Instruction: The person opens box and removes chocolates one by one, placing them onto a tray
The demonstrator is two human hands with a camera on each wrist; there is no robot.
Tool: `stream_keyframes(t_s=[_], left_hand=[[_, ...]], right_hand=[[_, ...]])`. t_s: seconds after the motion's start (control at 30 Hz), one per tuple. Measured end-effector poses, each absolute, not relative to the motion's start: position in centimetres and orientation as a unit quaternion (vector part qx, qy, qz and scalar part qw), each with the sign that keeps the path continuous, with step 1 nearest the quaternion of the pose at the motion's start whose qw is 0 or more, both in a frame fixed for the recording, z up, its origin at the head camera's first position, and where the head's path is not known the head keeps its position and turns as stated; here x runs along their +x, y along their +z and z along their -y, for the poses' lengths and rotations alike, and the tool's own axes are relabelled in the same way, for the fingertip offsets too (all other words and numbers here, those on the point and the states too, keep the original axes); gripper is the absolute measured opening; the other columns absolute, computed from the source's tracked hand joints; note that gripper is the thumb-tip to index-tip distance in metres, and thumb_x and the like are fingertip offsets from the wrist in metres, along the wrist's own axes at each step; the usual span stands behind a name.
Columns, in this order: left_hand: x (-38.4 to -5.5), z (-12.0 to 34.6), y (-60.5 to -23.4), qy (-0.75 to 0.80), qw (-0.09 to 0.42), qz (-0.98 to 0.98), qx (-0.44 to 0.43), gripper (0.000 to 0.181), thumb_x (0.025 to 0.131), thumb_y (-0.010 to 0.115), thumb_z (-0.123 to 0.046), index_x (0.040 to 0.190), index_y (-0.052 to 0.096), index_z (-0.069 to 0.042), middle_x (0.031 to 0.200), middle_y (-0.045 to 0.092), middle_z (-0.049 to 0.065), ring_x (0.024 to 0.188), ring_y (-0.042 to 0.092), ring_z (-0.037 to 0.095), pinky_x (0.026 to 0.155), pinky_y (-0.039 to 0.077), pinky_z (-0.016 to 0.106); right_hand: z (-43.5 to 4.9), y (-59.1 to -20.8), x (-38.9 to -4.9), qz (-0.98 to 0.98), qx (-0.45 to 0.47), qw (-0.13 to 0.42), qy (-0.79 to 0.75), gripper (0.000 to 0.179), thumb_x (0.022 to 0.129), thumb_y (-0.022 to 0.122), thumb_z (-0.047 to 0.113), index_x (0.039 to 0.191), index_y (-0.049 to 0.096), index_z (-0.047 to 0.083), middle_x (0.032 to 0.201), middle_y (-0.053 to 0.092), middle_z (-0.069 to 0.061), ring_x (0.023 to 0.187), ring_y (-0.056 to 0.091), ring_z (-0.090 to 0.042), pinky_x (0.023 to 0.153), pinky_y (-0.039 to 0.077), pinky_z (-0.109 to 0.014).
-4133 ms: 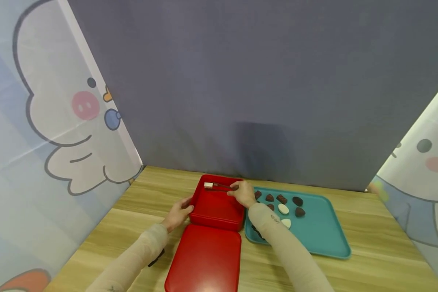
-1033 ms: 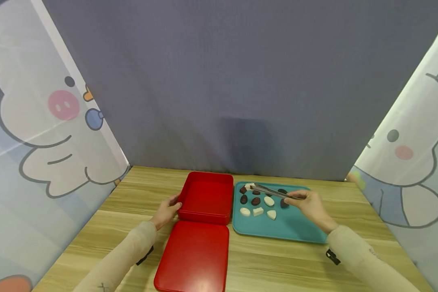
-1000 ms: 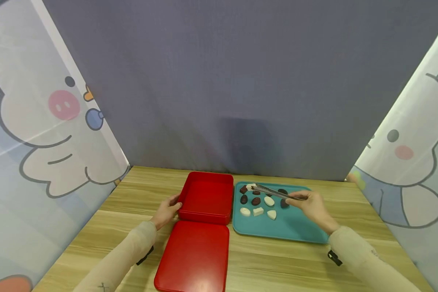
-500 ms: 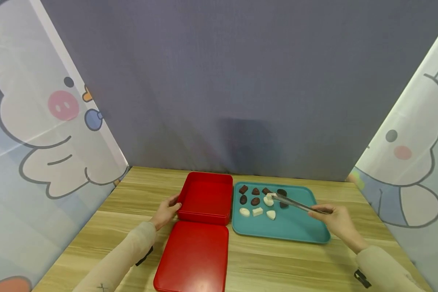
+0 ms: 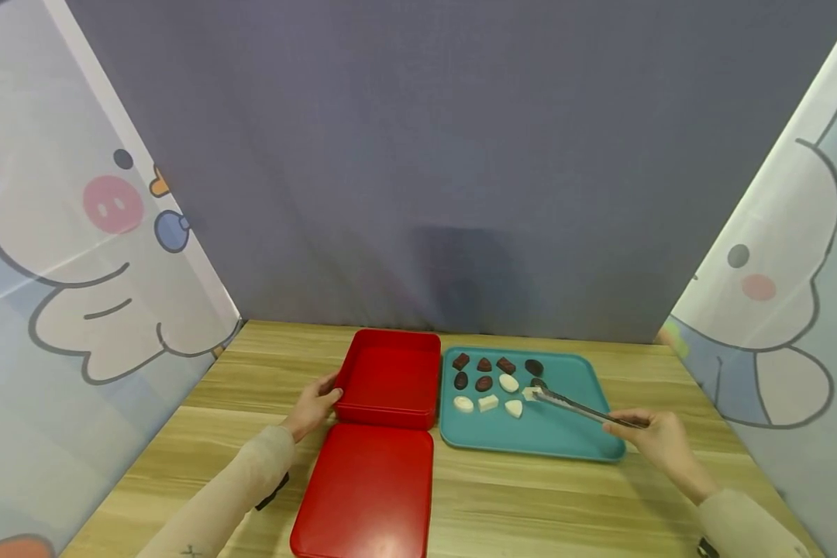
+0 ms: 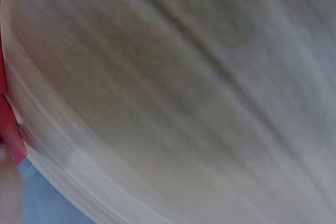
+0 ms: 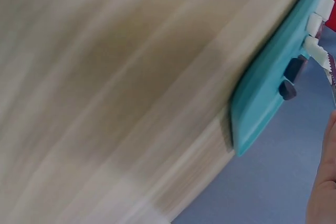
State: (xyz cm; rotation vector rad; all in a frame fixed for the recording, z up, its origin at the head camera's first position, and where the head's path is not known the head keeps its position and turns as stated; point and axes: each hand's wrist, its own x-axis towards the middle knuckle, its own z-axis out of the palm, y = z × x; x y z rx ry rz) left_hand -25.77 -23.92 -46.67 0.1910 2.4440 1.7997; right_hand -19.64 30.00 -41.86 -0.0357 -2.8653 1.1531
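Observation:
My right hand point(image 5: 659, 442) grips metal tongs point(image 5: 579, 408) near their back end, off the right front of the teal tray point(image 5: 565, 442). At the tongs' tips is a white chocolate piece point(image 5: 531, 394), low over the tray; whether it touches the tray I cannot tell. In the right wrist view, the serrated tongs point(image 7: 332, 72) lie along a white piece point(image 7: 317, 51). My left hand point(image 5: 312, 407) rests against the left wall of the red box point(image 5: 387, 416), thumb at its rim. In the left wrist view only a fingertip point(image 6: 8, 182) shows by the red corner.
Several dark and white chocolate pieces point(image 5: 484, 383) sit in rows on the tray's left half. In front of the box lies a red lid point(image 5: 366, 492). A grey curtain point(image 5: 418, 170) closes off the wooden table's back edge.
The right hand has left the box with the tongs and the white piece, crossed the tray's back rows, and come down toward its middle front. The left hand stays at the box.

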Motion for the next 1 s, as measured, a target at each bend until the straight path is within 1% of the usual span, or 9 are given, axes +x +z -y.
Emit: stream_keyframes(t_s=[0.13,0.17,0.27,0.43,0.53,0.67,0.8,0.93,1.0], left_hand=[[-25.5,24.0,-46.9,0.582,0.03,-0.809,0.08,0.051,0.096,0.044,-0.011,0.14,0.027,0.009,0.141,0.031,0.031,0.129,0.032,0.043,0.105,0.032,0.05],[-25.4,24.0,-46.9,0.579,0.019,-0.81,0.087,0.051,0.096,0.045,-0.012,0.139,0.029,0.009,0.139,0.034,0.031,0.128,0.036,0.041,0.103,0.036,0.047],[-25.3,24.0,-47.0,0.577,0.015,-0.811,0.094,0.052,0.095,0.046,-0.015,0.139,0.03,0.008,0.139,0.035,0.03,0.126,0.038,0.04,0.102,0.038,0.046],[-25.7,24.0,-46.9,0.59,0.052,-0.803,0.067,0.051,0.096,0.042,-0.008,0.142,0.026,0.005,0.143,0.03,0.027,0.131,0.031,0.04,0.106,0.029,0.051],[-25.9,23.9,-46.7,0.591,0.063,-0.802,0.056,0.05,0.096,0.041,-0.005,0.142,0.024,0.005,0.144,0.029,0.027,0.132,0.029,0.04,0.107,0.028,0.05],[-25.9,23.8,-46.5,0.591,0.062,-0.803,0.054,0.05,0.096,0.041,-0.004,0.142,0.025,0.006,0.144,0.03,0.027,0.132,0.031,0.039,0.107,0.029,0.049],[-25.7,24.0,-46.4,0.586,0.057,-0.806,0.056,0.05,0.096,0.041,-0.003,0.142,0.025,0.007,0.143,0.031,0.028,0.131,0.032,0.04,0.106,0.03,0.05],[-25.7,24.1,-46.3,0.584,0.058,-0.808,0.055,0.05,0.096,0.041,-0.004,0.142,0.024,0.007,0.143,0.03,0.028,0.131,0.031,0.04,0.106,0.029,0.05],[-25.8,24.1,-46.4,0.584,0.059,-0.808,0.054,0.05,0.096,0.041,-0.004,0.142,0.024,0.007,0.143,0.03,0.028,0.131,0.031,0.04,0.106,0.029,0.05]], right_hand=[[-30.3,-42.3,-19.3,0.928,-0.014,0.024,0.371,0.039,0.075,0.074,0.035,0.098,0.071,0.004,0.105,0.067,-0.017,0.082,0.055,0.002,0.067,0.052,-0.024],[-30.4,-42.4,-19.2,0.929,-0.015,0.021,0.369,0.039,0.075,0.074,0.035,0.098,0.071,0.004,0.105,0.067,-0.017,0.082,0.055,0.002,0.067,0.052,-0.025],[-30.6,-42.7,-19.0,0.929,-0.019,0.011,0.371,0.04,0.075,0.074,0.036,0.1,0.071,0.004,0.108,0.066,-0.018,0.084,0.055,-0.001,0.068,0.052,-0.027],[-30.9,-42.9,-18.8,0.93,-0.016,0.011,0.366,0.041,0.075,0.073,0.037,0.101,0.07,0.004,0.11,0.065,-0.019,0.084,0.056,-0.002,0.069,0.052,-0.029],[-31.2,-43.0,-18.7,0.934,-0.008,0.021,0.357,0.039,0.075,0.074,0.035,0.099,0.071,0.004,0.109,0.065,-0.02,0.086,0.06,-0.009,0.069,0.053,-0.031],[-31.4,-43.0,-18.4,0.934,-0.008,0.02,0.356,0.041,0.074,0.075,0.033,0.099,0.07,0.002,0.107,0.065,-0.021,0.091,0.063,-0.027,0.072,0.053,-0.037],[-31.4,-43.0,-18.1,0.931,-0.015,0.008,0.364,0.043,0.075,0.074,0.033,0.102,0.069,0.0,0.106,0.065,-0.022,0.093,0.063,-0.031,0.074,0.053,-0.04],[-31.4,-43.2,-17.9,0.931,-0.017,0.007,0.364,0.043,0.075,0.074,0.032,0.102,0.069,0.0,0.106,0.066,-0.021,0.094,0.062,-0.032,0.074,0.053,-0.04],[-31.4,-43.2,-17.8,0.932,-0.019,0.012,0.361,0.042,0.074,0.075,0.031,0.101,0.069,0.0,0.104,0.066,-0.02,0.091,0.063,-0.028,0.072,0.053,-0.036]])
